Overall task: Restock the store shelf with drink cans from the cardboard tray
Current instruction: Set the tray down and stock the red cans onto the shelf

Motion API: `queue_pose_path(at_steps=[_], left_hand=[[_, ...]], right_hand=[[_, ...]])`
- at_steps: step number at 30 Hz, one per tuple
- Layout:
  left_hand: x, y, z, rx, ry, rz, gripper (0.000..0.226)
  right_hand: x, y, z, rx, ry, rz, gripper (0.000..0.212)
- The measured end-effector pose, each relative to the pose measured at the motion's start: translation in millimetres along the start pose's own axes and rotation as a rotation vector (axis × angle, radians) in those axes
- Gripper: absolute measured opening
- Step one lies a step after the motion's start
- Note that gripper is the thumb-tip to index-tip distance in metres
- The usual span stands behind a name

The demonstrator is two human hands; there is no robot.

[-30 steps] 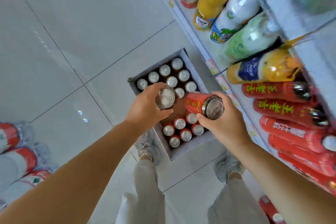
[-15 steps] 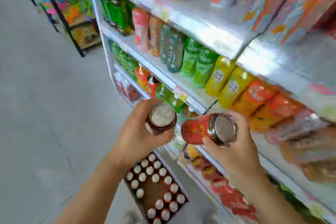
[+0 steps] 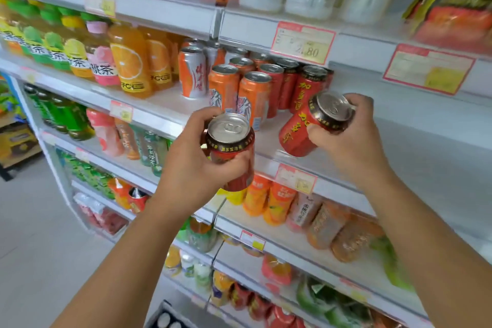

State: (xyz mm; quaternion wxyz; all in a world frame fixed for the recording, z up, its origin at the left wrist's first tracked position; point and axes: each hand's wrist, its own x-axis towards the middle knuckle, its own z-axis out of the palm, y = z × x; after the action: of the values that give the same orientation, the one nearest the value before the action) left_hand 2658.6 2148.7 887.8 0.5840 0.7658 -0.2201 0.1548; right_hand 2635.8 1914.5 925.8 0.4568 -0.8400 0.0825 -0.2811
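Two hands raised | left hand [image 3: 190, 165] grips upright can [image 3: 231, 150] | right hand [image 3: 351, 138] grips tilted can [image 3: 312, 125]

Glossy red metal cans [image 3: 231, 152] with brushed silvery lids; smooth white shelf [image 3: 415, 125]; glossy plastic bottles [image 3: 130, 61].

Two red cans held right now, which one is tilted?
The one in the right hand: this tilted can leans with its base toward the shelved red cans. The left hand holds the upright can, lid facing up.
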Motion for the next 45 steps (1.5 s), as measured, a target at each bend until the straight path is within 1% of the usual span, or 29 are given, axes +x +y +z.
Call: queue_pose_path(at_steps=[3, 5, 8, 11, 13, 15, 16, 17, 20, 22, 26, 27, 29, 31, 35, 37, 38, 39, 40, 41, 42, 44, 45], left_hand=[[5, 1, 6, -0.014, 0.004, 0.007, 0.059], [6, -1, 8, -0.019, -0.003, -0.003, 0.060], [9, -4, 7, -0.013, -0.026, -0.014, 0.060], [13, -4, 6, -0.011, -0.035, -0.026, 0.060], [17, -4, 7, -0.003, -0.037, -0.032, 0.058], [20, -4, 7, 0.000, -0.037, -0.034, 0.057], [20, -3, 8, 0.004, -0.039, -0.032, 0.056], [21, -3, 8, 0.008, -0.043, -0.030, 0.056], [23, -4, 8, 0.001, -0.051, -0.033, 0.053], [23, -5, 9, -0.016, -0.055, -0.040, 0.053], [22, -8, 11, -0.027, -0.058, -0.045, 0.057], [22, -9, 11, -0.031, -0.063, -0.045, 0.059], [22, -11, 12, -0.044, -0.073, -0.051, 0.063], [21, -11, 12, -0.059, -0.075, -0.058, 0.065], [22, -13, 13, -0.070, -0.064, -0.076, 0.059], [24, -12, 14, -0.078, -0.059, -0.089, 0.057], [25, -11, 14, -0.084, -0.060, -0.094, 0.057], [26, -10, 14, -0.095, -0.063, -0.098, 0.056], [28, -8, 14, -0.106, -0.069, -0.097, 0.056], [31, -7, 15, -0.120, -0.076, -0.092, 0.056], [33, -5, 16, -0.135, -0.083, -0.085, 0.057], [38, -1, 20, -0.160, -0.098, -0.071, 0.056], [40, 1, 23, -0.175, -0.102, -0.062, 0.055]], right_hand=[[32, 8, -1, -0.063, -0.044, -0.008, 0.059], [48, 17, 2, -0.063, -0.108, -0.027, 0.054], [65, 30, 9, -0.046, -0.152, -0.027, 0.051], [79, 36, 14, 0.039, -0.195, 0.011, 0.056], [82, 41, 18, 0.070, -0.212, 0.061, 0.065], [79, 48, 24, 0.023, -0.178, 0.091, 0.083], [77, 52, 27, -0.017, -0.155, 0.094, 0.088], [74, 55, 28, -0.041, -0.134, 0.093, 0.088], [76, 58, 32, -0.093, -0.105, 0.088, 0.073], [82, 59, 35, -0.122, -0.082, 0.074, 0.068], [96, 70, 42, -0.175, -0.060, 0.066, 0.080], [97, 70, 45, -0.176, -0.054, 0.067, 0.077], [99, 67, 50, -0.168, -0.022, 0.069, 0.063], [101, 68, 55, -0.157, 0.013, 0.060, 0.057], [104, 72, 60, -0.121, 0.012, 0.098, 0.060], [94, 66, 55, -0.129, 0.023, 0.113, 0.072], [84, 60, 51, -0.150, 0.055, 0.089, 0.075], [69, 51, 46, -0.163, 0.079, 0.031, 0.072], [53, 43, 41, -0.160, 0.059, -0.040, 0.066], [36, 35, 36, -0.134, -0.032, -0.101, 0.062], [18, 27, 31, -0.085, -0.180, -0.140, 0.062], [-11, 11, 27, 0.036, -0.492, -0.170, 0.075], [-18, 7, 27, 0.088, -0.569, -0.186, 0.083]])
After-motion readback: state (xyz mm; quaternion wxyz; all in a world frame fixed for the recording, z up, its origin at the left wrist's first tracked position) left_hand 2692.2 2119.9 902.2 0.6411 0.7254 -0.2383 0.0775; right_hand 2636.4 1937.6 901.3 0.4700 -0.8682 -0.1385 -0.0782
